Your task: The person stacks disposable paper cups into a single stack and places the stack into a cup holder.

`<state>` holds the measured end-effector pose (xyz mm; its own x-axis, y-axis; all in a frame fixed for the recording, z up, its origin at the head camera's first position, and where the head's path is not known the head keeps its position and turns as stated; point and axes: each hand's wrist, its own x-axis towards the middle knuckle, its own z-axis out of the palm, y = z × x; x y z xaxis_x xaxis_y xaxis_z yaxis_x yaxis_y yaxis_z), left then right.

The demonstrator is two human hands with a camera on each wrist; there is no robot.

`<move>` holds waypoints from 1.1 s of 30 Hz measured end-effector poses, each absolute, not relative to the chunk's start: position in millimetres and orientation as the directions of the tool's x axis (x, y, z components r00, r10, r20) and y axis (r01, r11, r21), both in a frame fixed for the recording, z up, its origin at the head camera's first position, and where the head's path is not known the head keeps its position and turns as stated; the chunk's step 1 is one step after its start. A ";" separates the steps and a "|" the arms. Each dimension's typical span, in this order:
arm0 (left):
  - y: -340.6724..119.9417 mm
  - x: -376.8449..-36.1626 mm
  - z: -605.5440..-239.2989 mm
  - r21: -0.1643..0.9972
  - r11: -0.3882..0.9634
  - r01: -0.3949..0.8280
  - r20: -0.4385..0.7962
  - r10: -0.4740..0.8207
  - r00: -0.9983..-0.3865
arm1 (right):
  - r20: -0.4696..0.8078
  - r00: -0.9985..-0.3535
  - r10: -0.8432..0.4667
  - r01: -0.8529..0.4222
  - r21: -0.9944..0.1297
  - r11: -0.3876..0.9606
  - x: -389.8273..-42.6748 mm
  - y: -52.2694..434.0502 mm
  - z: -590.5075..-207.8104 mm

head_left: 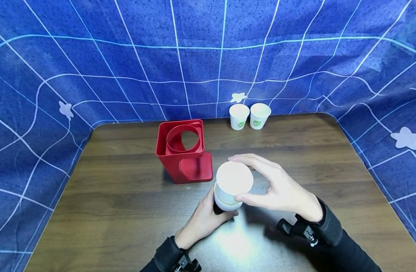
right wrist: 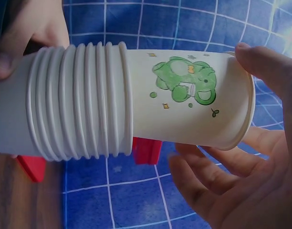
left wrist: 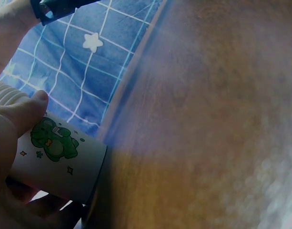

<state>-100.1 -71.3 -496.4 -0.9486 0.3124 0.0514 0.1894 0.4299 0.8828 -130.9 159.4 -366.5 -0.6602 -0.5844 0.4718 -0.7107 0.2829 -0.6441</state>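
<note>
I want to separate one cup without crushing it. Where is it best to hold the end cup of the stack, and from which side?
Probably grip the end cup at its stiff closed base rim, where the right hand pinches it, pulling along the stack's axis. The left hand steadies the ribbed stack of paper cups.

Stack of cups is held near the worktop front centre, left hand below, right hand at its right. Holder stands behind-left. Two cups are set at the back edge, side by side.
</note>
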 end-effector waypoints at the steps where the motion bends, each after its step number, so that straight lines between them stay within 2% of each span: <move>1: -71.2 -100.3 -496.3 0.884 0.429 0.189 0.051 0.313 -0.948 | 0.468 -0.661 -0.587 -0.710 -0.643 0.287 -131.3 159.3 -366.7; 14: -70.8 -101.6 -497.3 0.887 0.416 0.199 0.065 0.315 -0.947 | 0.357 -0.653 -0.667 -0.706 -0.607 0.366 -135.6 157.9 -378.4; 26: -70.8 -101.1 -498.8 0.887 0.411 0.211 0.077 0.318 -0.945 | 0.203 -0.688 -0.697 -0.640 -0.624 0.450 -135.7 153.4 -381.1; 33: -71.2 -100.8 -498.4 0.890 0.403 0.212 0.078 0.325 -0.943 | 0.197 -0.672 -0.714 -0.650 -0.618 0.442 -137.8 153.0 -384.9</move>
